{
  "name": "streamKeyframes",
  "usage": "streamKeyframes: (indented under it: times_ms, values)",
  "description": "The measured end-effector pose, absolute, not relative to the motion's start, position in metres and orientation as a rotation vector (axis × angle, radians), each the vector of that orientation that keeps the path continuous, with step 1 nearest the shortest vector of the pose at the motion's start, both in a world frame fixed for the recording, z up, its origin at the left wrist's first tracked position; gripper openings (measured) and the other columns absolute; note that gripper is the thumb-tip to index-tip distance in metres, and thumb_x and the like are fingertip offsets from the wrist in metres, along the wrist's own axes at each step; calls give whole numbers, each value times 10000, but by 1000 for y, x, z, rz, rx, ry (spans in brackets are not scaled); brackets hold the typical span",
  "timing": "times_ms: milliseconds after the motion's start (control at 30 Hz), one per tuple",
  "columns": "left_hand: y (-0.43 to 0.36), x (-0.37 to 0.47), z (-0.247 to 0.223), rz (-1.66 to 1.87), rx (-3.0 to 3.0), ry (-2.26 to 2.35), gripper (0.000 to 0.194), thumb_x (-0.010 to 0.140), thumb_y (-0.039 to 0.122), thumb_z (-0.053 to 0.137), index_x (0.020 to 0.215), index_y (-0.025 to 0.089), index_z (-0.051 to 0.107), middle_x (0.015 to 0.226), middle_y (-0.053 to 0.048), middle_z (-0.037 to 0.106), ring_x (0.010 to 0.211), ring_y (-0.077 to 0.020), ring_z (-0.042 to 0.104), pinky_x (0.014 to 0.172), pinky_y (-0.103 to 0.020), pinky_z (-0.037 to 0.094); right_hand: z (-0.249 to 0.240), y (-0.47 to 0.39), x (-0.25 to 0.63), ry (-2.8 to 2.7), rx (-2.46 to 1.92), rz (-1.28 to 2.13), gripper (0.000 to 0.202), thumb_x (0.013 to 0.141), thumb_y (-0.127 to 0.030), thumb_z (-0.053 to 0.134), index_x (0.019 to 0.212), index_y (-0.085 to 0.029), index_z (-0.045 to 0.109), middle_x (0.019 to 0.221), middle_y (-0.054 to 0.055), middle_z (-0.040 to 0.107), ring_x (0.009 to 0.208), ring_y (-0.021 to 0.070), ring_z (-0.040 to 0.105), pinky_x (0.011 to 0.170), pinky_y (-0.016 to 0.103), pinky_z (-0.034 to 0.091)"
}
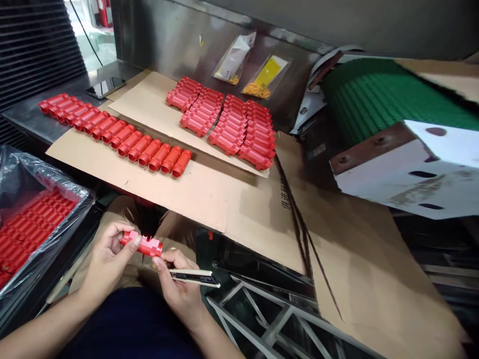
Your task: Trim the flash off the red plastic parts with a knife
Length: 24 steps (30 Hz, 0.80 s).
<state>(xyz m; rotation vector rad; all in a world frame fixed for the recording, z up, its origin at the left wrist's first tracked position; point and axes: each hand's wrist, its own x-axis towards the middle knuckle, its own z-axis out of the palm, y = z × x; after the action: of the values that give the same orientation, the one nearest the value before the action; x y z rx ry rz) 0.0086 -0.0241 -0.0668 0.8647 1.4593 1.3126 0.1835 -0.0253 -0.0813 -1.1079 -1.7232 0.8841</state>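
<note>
Over my lap, my left hand [111, 254] grips a red plastic tubular part [144, 244] by its left end, thumb on top. The part lies nearly level and has notched ridges along its upper side. My right hand [181, 286] is closed around a cream and black utility knife [194, 277], whose handle points right. Its thumb and fingertips are at the right end of the red part; the blade end is hidden there. Beyond my hands, a row of similar red tubes [140, 148] lies on cardboard [209, 199].
Stacked red parts [228, 122] lie on a raised cardboard sheet [145, 99]. A plastic-lined bin [84, 197] of red parts stands at left. Behind are a phone [106, 87] and two clear packets [267, 77]. A green-ribbed machine [374, 99] with a white bracket juts in at right.
</note>
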Motion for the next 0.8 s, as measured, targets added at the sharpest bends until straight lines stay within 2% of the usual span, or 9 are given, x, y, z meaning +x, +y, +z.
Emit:
streamKeyframes:
  times_ms: [100, 200, 267, 400, 467, 567, 633, 700, 800]
  values:
    - [-23, 8, -69, 1290, 958, 1563, 416, 727, 302, 945, 997, 229, 636, 988, 4, 626, 825, -164, 636, 748, -278, 544, -81, -25, 183, -1754, -1090, 865, 162, 1036, -221, 622, 882, -208, 671, 699, 17, 667, 596, 156, 608, 593, 282, 465]
    - [-22, 9, -68, 1289, 985, 1561, 242, 830, 319, 850, 897, 232, 634, 909, 1, 631, 817, -176, 626, 756, -288, 529, -81, -24, 182, -1775, -1086, 861, 168, 1044, -213, 614, 882, -213, 656, 693, 12, 663, 586, 152, 601, 582, 278, 459]
    - [-22, 10, -66, 1298, 973, 1560, 196, 845, 321, 823, 874, 235, 649, 886, -5, 645, 825, -192, 635, 760, -295, 529, -82, -24, 182, -1790, -1079, 856, 168, 1045, -212, 612, 881, -215, 650, 684, 8, 655, 572, 149, 591, 567, 275, 446]
    - [-19, 7, -65, 1246, 1048, 1675, 329, 712, 340, 928, 897, 240, 675, 892, -15, 687, 832, -230, 666, 738, -307, 535, -82, -24, 185, -1820, -1061, 840, 157, 1039, -200, 616, 889, -218, 657, 688, 15, 665, 587, 157, 599, 587, 284, 448]
    - [-12, -4, -66, 1212, 1107, 1744, 250, 813, 411, 845, 792, 232, 672, 783, -12, 683, 732, -212, 650, 684, -296, 513, -82, -23, 187, -1833, -1050, 845, 158, 1037, -201, 621, 885, -218, 660, 685, 14, 669, 584, 156, 597, 586, 286, 442]
    - [2, -27, -64, 1179, 1107, 1829, 332, 943, 462, 688, 703, 235, 660, 584, 9, 636, 524, -176, 577, 569, -278, 454, -81, -21, 192, -1839, -1033, 873, 157, 1042, -222, 628, 890, -213, 669, 687, 12, 678, 571, 150, 599, 565, 280, 437]
    - [6, -36, -59, 1133, 1136, 1821, 254, 912, 472, 724, 826, 234, 740, 656, -9, 723, 573, -201, 657, 608, -286, 496, -79, -19, 195, -1856, -1016, 914, 163, 1045, -246, 637, 894, -212, 687, 689, 13, 687, 572, 151, 608, 559, 280, 443]
    - [5, -37, -51, 983, 1215, 1670, 243, 847, 453, 803, 963, 239, 812, 802, -39, 805, 727, -244, 742, 699, -303, 545, -75, -15, 197, -1900, -986, 965, 189, 1049, -269, 648, 881, -214, 715, 687, 17, 695, 582, 157, 622, 569, 285, 462]
    - [-3, -28, -44, 738, 1147, 1330, 274, 796, 421, 869, 995, 234, 874, 923, -88, 849, 832, -280, 769, 761, -332, 576, -68, -9, 197, -1912, -939, 1001, 175, 1053, -284, 664, 927, -228, 771, 802, 49, 771, 697, 183, 701, 659, 302, 543]
